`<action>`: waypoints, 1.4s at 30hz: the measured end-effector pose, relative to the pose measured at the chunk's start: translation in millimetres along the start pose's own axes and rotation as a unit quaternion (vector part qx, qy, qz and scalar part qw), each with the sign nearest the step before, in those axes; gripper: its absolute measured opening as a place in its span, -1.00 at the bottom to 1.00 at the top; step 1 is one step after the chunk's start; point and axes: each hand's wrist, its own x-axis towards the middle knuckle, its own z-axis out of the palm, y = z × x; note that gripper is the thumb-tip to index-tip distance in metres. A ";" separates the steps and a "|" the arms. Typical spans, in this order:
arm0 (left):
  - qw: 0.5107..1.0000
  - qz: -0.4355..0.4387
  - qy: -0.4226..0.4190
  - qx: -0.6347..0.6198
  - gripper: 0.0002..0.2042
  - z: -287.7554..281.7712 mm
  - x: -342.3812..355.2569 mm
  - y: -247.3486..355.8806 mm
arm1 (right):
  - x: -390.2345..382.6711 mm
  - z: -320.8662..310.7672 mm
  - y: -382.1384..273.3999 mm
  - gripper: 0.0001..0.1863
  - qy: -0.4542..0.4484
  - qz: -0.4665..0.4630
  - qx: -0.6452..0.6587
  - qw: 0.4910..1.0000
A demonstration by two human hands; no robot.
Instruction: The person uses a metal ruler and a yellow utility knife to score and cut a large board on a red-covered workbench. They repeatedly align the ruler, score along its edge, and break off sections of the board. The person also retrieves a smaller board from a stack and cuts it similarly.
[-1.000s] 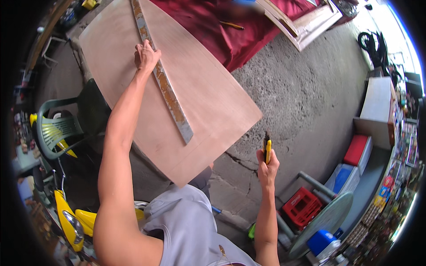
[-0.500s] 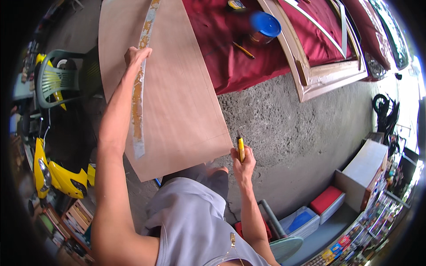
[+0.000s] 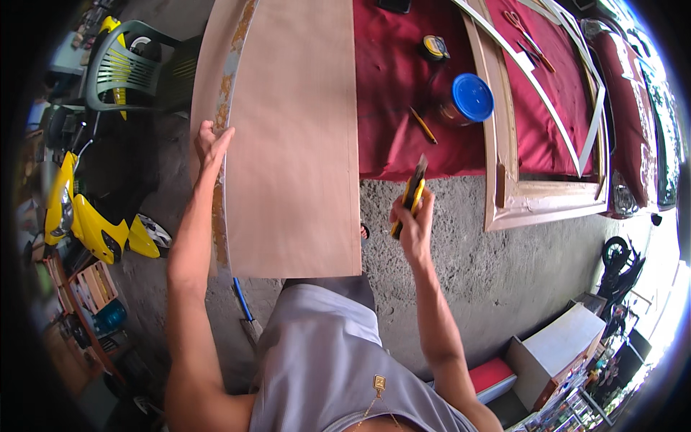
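My left hand point(image 3: 214, 142) is closed on a long, worn metal straightedge point(image 3: 224, 90) with brownish patches. The straightedge lies lengthwise near the left side of a thin, pale brown wooden board point(image 3: 295, 144). In my right hand point(image 3: 414, 225) is a yellow and black utility knife point(image 3: 411, 198), its blade out and pointing up and away from me. The knife is held off the board, to the right of its near right corner. My left fingertips are partly hidden.
A dark red cloth point(image 3: 392, 155) carries a pencil point(image 3: 423, 125), a blue-lidded tub point(image 3: 472, 98), a tape measure point(image 3: 435, 47) and a wooden frame point(image 3: 551, 196) with scissors point(image 3: 529, 39) inside it. A green chair point(image 3: 126, 68) and yellow motorcycle panels point(image 3: 97, 227) stand left.
My view has turned, and the board now runs straight ahead. My right hand has lifted the knife away from the board's near corner, with its blade in plain sight. My left hand still grips the straightedge.
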 end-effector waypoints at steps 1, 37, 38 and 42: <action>0.999 0.029 0.013 0.014 -0.66 -0.4 2.8 -2.8 | 19.6 5.1 -8.0 -0.48 0.000 0.018 0.018 1.000; 0.933 0.342 -0.082 0.080 -0.38 131.4 21.9 144.0 | 464.4 220.0 -65.3 -0.42 -0.024 0.065 -0.508 0.859; 0.933 0.344 -0.079 0.079 -0.38 130.7 21.8 144.4 | 463.9 220.5 -64.4 -0.42 -0.024 0.042 -0.517 0.855; 0.933 0.345 -0.077 0.066 -0.38 131.0 21.3 143.7 | 462.6 222.5 -63.9 -0.44 -0.019 0.046 -0.529 0.847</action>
